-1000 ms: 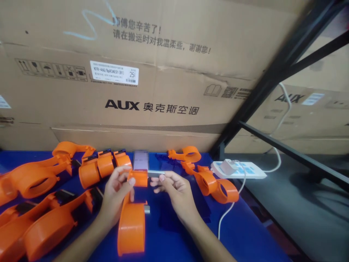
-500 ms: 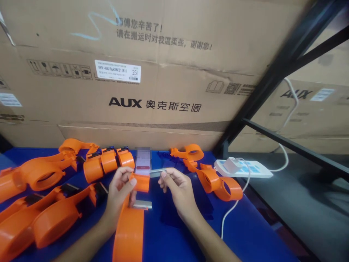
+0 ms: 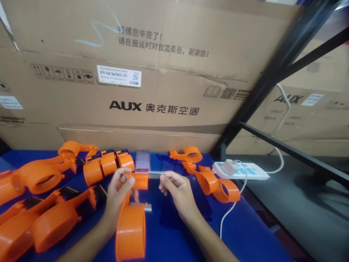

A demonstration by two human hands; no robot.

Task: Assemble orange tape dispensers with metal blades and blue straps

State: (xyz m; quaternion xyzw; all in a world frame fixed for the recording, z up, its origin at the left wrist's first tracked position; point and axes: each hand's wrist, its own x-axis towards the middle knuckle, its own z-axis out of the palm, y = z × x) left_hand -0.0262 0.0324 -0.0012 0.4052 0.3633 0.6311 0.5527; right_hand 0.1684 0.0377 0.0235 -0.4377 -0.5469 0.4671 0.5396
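My left hand (image 3: 120, 187) is closed around the upper end of an orange plastic tape dispenser (image 3: 132, 233), whose wide ring hangs down toward me. Between the thumb and fingertips of my right hand (image 3: 177, 189) is a thin serrated metal blade (image 3: 156, 175). The blade's left end meets or overlaps the dispenser's upper edge; whether it is seated there I cannot tell. Another metal strip (image 3: 147, 207) lies behind the dispenser, partly hidden by it. Just beyond my hands is a phone (image 3: 142, 162) with a lit screen.
Several orange dispensers with dark fittings (image 3: 54, 229) are at the left, and more orange dispensers (image 3: 209, 182) at the right. A white power strip (image 3: 242, 171) with a plug and cable sits on the blue table's right edge. A large cardboard box (image 3: 155, 83) and black frame (image 3: 256, 94) stand behind.
The dispenser has turned slightly in my left hand, so its ring opening shows more. The blade in my right hand has moved a little left, against the dispenser's upper edge.
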